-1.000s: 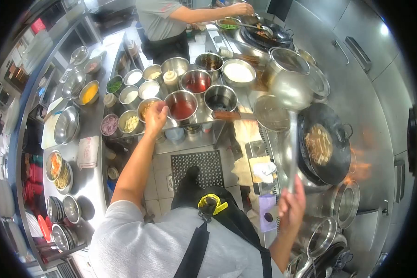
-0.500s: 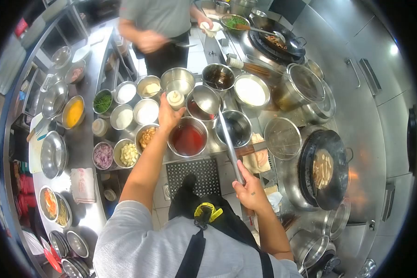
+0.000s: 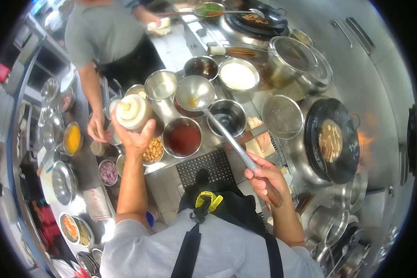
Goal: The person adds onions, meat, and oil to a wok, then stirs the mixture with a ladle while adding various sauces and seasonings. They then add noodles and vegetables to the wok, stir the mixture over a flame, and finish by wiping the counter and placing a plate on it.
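My left hand is wrapped round a squeeze bottle with a pale nozzle, raised above the containers. My right hand grips the ladle near the end of its long handle. The ladle's bowl is over the containers, with a little yellowish liquid inside, partly covering a pot of dark red content. Close below lie a pot of red liquid and a pot of dark liquid. Fried golden pieces fill a bowl beside my left wrist.
A co-worker's hand reaches among the containers at left; their other hand holds a white cloth. At right, a wok holds pale strips in liquid, with flame at its side. A round strainer lies between wok and pots.
My left hand has lifted the squeeze bottle up and leftward from among the pots. The ladle has shifted slightly left in view. The co-worker has reached down to the left containers.
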A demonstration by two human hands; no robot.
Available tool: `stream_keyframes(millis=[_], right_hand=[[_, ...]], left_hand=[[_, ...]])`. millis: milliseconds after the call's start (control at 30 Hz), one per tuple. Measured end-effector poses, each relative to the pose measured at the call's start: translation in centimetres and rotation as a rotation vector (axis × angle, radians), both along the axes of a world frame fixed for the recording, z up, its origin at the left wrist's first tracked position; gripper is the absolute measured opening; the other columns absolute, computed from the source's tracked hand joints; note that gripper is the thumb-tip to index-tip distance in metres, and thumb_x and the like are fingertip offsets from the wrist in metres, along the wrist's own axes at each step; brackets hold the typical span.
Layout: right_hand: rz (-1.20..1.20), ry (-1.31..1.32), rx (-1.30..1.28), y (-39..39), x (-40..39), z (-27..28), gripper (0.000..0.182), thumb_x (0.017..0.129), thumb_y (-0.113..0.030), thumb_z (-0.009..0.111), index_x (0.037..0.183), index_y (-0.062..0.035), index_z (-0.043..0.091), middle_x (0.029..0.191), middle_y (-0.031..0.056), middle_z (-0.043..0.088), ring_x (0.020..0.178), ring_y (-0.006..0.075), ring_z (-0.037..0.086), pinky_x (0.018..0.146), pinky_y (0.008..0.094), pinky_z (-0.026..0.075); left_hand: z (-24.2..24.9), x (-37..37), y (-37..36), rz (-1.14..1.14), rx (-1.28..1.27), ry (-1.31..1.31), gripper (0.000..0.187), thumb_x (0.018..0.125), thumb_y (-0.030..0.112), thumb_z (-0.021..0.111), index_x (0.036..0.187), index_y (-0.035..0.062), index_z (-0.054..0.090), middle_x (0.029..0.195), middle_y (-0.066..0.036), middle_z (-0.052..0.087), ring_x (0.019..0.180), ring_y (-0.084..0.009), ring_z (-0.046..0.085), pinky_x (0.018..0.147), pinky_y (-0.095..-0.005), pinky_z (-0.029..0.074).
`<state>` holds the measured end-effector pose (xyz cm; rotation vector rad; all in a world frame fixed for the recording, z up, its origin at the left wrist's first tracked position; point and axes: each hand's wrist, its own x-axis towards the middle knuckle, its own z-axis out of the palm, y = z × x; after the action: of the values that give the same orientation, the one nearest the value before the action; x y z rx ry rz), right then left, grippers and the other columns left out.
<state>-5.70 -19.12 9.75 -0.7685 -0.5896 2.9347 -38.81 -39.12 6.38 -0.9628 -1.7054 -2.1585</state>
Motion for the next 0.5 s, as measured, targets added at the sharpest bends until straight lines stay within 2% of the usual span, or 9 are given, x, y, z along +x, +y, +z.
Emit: stream_keyframes(millis=[133, 200, 267, 333, 400, 467, 500], right_hand=[[-0.069, 0.117, -0.026, 0.4, 4.5, 0.7, 0.066, 0.092, 0.0, 0.056, 0.151, -0.0013, 0.026, 0.095, 0.0171, 0.057, 0.055, 0.0109, 0.053, 0.041, 0.022, 0.047], [-0.114, 0.181, 0.039, 0.6, 8.1, 1.9, 0.066, 0.092, 0.0, 0.056, 0.151, -0.0014, 0.026, 0.096, 0.0174, 0.057, 0.054, 0.0112, 0.054, 0.041, 0.0225, 0.048], [-0.223, 0.123, 0.146, 0.1, 12.0, 4.1, 0.066, 0.09, 0.0, 0.057, 0.15, -0.0006, 0.03, 0.093, 0.0162, 0.059, 0.052, 0.0115, 0.053, 0.04, 0.0231, 0.044], [-0.325, 0.054, 0.27, -0.5, 15.9, 5.7, 0.067, 0.089, 0.001, 0.057, 0.15, 0.0009, 0.031, 0.091, 0.0136, 0.062, 0.051, 0.0121, 0.052, 0.042, 0.0228, 0.041], [-0.408, 0.008, 0.39, -1.0, 19.7, 5.4, 0.069, 0.089, 0.0, 0.058, 0.152, -0.0015, 0.029, 0.091, 0.011, 0.062, 0.053, 0.0111, 0.054, 0.042, 0.023, 0.042], [-0.496, -0.08, 0.499, -1.4, 22.5, 5.8, 0.069, 0.09, -0.001, 0.06, 0.152, -0.0028, 0.029, 0.09, 0.0096, 0.061, 0.053, 0.0104, 0.053, 0.042, 0.023, 0.042], [-0.536, -0.113, 0.53, -1.6, 23.7, 6.0, 0.07, 0.09, -0.002, 0.061, 0.153, -0.0043, 0.029, 0.09, 0.0074, 0.061, 0.053, 0.0094, 0.054, 0.042, 0.0236, 0.043]], left_hand=[[1.1, 2.3, 1.4, 0.004, -0.271, -0.034, 0.081, 0.072, 0.024, 0.086, 0.134, -0.0019, 0.04, 0.12, -0.015, 0.058, 0.11, -0.0229, 0.059, 0.097, -0.0356, 0.046], [1.9, 4.7, 4.3, -0.18, -0.322, -0.034, 0.081, 0.072, 0.028, 0.086, 0.133, -0.0022, 0.042, 0.116, -0.015, 0.061, 0.106, -0.0226, 0.06, 0.095, -0.0366, 0.047], [2.3, 7.3, 8.0, -0.242, -0.533, 0.008, 0.083, 0.07, 0.032, 0.087, 0.132, -0.0028, 0.044, 0.116, -0.016, 0.062, 0.105, -0.0245, 0.063, 0.094, -0.0376, 0.049], [3.7, 10.1, 13.0, -0.332, -0.765, 0.145, 0.083, 0.068, 0.033, 0.088, 0.129, -0.0033, 0.046, 0.115, -0.019, 0.064, 0.104, -0.0272, 0.065, 0.093, -0.0383, 0.049], [6.2, 13.9, 18.4, -0.413, -0.976, 0.235, 0.089, 0.066, 0.043, 0.087, 0.129, -0.0051, 0.046, 0.114, -0.025, 0.065, 0.108, -0.034, 0.065, 0.093, -0.041, 0.05], [6.4, 16.6, 24.8, -0.464, -1.212, 0.453, 0.096, 0.065, 0.05, 0.085, 0.131, -0.0056, 0.043, 0.114, -0.029, 0.065, 0.109, -0.04, 0.064, 0.094, -0.0433, 0.05], [6.6, 18.5, 27.6, -0.498, -1.24, 0.548, 0.098, 0.062, 0.05, 0.086, 0.132, -0.0043, 0.043, 0.112, -0.029, 0.065, 0.108, -0.0425, 0.063, 0.093, -0.0441, 0.049]])
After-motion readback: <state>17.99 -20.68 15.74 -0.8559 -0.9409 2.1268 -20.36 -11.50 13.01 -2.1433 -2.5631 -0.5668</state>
